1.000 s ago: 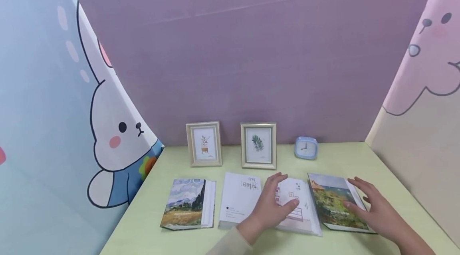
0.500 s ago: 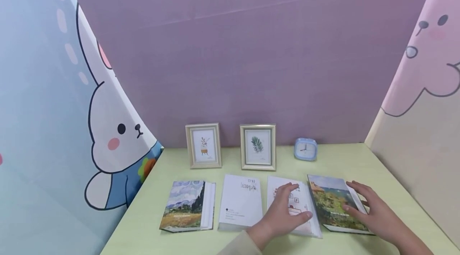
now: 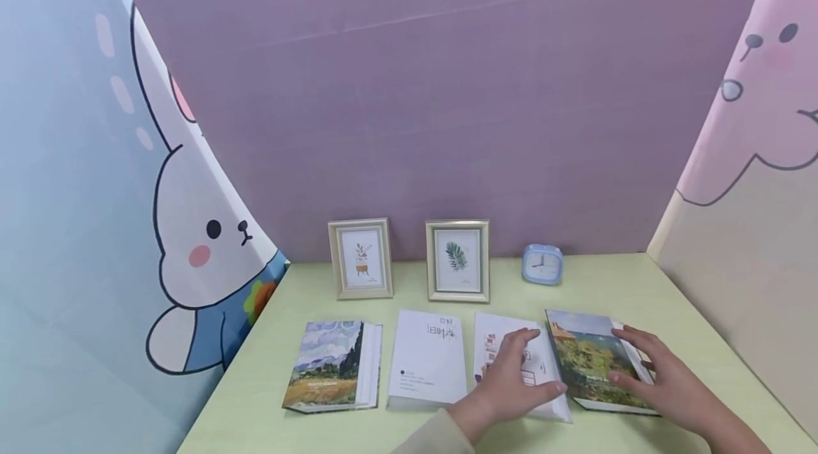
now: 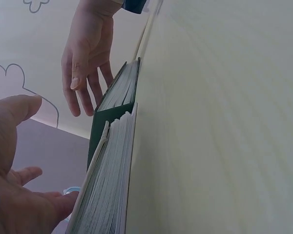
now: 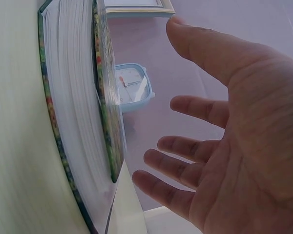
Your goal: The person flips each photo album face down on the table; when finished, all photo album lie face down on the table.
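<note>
My left hand is over a white photo album with small printed pictures, covering much of its front. Its fingers are spread and loosely bent, and in the left wrist view a fingertip reaches the edge of the white cover. To the right lies a photo album with a painted landscape cover. Over its right side hovers my right hand, fingers apart. The right wrist view shows a gap between those fingers and the thick landscape album. Neither hand holds anything.
Farther left lie another white album with Chinese lettering and a landscape-cover album. Behind stand two picture frames and a blue clock near the purple back wall. Printed cartoon panels flank the pale green table.
My left hand has shifted right across the small-picture white album, uncovering the lettered one beside it. My right hand stays nearly in place over the landscape album. The albums lie where they were.
</note>
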### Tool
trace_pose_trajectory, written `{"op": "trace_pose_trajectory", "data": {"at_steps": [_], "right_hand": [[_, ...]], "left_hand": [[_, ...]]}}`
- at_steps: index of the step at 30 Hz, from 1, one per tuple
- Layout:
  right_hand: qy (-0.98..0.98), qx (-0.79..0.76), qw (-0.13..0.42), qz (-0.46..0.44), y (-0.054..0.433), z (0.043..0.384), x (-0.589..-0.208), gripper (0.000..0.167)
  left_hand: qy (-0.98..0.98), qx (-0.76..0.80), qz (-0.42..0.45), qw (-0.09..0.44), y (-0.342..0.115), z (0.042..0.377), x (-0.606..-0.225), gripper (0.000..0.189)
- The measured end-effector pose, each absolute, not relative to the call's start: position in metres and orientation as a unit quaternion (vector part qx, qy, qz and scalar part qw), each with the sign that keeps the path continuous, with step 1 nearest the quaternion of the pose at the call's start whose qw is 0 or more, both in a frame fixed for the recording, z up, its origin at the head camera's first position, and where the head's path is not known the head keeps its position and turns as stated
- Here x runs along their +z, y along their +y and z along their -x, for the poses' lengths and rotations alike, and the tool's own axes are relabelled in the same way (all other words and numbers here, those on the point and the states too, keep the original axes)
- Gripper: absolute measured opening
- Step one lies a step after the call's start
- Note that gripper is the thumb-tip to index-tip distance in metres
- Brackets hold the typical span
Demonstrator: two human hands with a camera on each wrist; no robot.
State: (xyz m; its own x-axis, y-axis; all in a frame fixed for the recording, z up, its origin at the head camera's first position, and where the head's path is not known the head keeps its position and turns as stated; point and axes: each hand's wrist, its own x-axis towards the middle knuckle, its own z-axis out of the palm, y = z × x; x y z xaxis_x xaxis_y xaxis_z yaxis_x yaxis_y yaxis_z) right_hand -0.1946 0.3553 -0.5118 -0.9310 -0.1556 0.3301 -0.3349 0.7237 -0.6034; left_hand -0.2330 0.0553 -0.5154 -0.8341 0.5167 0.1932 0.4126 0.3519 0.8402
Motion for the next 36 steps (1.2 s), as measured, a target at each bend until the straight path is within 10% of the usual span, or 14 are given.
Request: {"op": "trace_pose_trajectory", "data": {"at_steps": [36], "right_hand": [[-0.928, 0.352, 0.020, -0.122, 0.370, 0.195, -0.516, 0.057]], "left_hand": [[0.774, 0.571, -0.227, 0.152, 0.083, 0.233, -0.518, 0.081]]}}
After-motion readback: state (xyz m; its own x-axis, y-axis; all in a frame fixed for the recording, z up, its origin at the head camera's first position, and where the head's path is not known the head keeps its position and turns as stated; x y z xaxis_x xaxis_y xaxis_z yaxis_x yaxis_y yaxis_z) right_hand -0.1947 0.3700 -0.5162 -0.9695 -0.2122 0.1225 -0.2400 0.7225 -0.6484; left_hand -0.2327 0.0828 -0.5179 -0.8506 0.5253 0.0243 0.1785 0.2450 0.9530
